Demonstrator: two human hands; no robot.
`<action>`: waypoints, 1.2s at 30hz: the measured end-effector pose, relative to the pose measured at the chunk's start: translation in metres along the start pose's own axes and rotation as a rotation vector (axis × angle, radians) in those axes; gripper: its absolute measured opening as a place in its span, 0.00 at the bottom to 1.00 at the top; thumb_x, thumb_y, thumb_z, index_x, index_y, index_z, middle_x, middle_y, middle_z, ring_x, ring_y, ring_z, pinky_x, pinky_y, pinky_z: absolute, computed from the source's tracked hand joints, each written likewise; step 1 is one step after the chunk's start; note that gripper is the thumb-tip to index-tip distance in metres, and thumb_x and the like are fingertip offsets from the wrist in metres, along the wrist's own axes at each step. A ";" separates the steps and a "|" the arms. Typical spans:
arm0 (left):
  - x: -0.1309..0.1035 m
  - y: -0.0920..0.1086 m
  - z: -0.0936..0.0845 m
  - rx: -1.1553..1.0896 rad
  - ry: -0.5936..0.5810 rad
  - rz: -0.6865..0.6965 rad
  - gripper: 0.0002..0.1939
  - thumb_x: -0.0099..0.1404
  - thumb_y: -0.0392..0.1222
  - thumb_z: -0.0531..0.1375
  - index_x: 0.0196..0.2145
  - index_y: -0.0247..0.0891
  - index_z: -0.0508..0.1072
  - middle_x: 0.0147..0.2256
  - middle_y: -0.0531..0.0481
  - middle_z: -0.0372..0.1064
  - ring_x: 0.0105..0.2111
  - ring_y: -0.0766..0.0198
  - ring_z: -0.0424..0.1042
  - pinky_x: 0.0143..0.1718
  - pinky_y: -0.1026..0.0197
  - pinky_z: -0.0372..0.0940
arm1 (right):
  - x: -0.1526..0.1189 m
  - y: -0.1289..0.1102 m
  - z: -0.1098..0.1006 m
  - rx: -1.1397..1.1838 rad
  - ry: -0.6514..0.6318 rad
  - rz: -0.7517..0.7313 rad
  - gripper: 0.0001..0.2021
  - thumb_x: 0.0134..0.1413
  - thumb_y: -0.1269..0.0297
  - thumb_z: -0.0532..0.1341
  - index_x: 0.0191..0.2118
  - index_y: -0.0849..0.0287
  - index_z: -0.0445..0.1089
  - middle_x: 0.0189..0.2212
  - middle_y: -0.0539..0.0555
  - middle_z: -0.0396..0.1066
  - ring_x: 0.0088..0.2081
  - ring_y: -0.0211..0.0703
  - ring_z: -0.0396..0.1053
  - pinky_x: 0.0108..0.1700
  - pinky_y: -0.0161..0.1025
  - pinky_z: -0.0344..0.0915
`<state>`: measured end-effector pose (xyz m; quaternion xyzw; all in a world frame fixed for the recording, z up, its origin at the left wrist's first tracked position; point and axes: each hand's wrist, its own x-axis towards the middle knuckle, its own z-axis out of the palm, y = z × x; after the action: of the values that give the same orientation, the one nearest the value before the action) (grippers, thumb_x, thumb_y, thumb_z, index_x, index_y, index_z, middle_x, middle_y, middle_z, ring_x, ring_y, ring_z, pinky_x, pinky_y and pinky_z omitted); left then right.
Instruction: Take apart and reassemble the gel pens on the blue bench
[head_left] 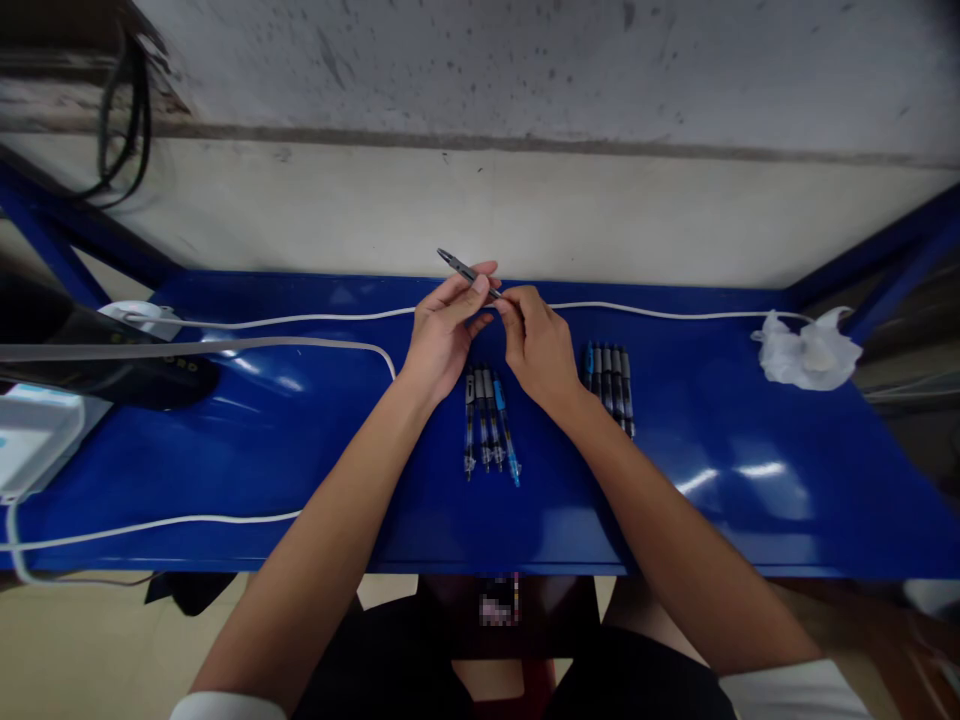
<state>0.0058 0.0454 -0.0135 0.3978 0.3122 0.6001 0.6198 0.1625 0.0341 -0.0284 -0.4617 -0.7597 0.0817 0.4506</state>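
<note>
A dark grey pen (459,266) is held tilted above the back part of the blue table. My left hand (444,335) grips its middle between thumb and fingers. At the pen's lower right end, the thumb and index finger of my right hand (536,340) are pinched together. Below my hands lie several pens (484,415) side by side, most with grey grips, and a light blue one (506,430) slanted at their right. Another row of pens (616,380) lies partly behind my right forearm, with a blue-gripped one at its left.
White cables (330,317) run along the table (720,400). A crumpled white plastic bag (808,350) sits at the right end. On the left are a black cylindrical object (142,355) and a white box (34,440). A wall stands behind.
</note>
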 end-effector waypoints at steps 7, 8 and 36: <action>0.002 -0.001 -0.003 0.030 0.095 0.089 0.14 0.64 0.53 0.78 0.39 0.45 0.84 0.52 0.49 0.83 0.52 0.56 0.82 0.45 0.61 0.75 | 0.000 -0.001 -0.002 -0.011 -0.010 0.037 0.10 0.83 0.53 0.52 0.51 0.50 0.67 0.44 0.56 0.79 0.43 0.51 0.79 0.43 0.45 0.72; 0.002 -0.001 -0.004 0.033 0.094 0.092 0.14 0.64 0.53 0.79 0.41 0.45 0.85 0.53 0.48 0.83 0.54 0.55 0.81 0.45 0.60 0.75 | 0.000 -0.001 -0.002 -0.016 -0.014 0.034 0.11 0.83 0.54 0.51 0.51 0.50 0.67 0.43 0.56 0.79 0.42 0.51 0.79 0.43 0.45 0.71; 0.006 -0.002 -0.009 -0.047 0.059 0.052 0.17 0.64 0.51 0.79 0.47 0.46 0.85 0.54 0.47 0.83 0.59 0.52 0.80 0.54 0.57 0.75 | -0.001 -0.005 -0.005 -0.050 -0.050 -0.023 0.13 0.84 0.52 0.48 0.51 0.51 0.66 0.41 0.55 0.80 0.36 0.47 0.78 0.37 0.42 0.67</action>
<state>-0.0006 0.0521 -0.0197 0.3732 0.3055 0.6345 0.6039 0.1630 0.0292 -0.0231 -0.4620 -0.7776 0.0692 0.4209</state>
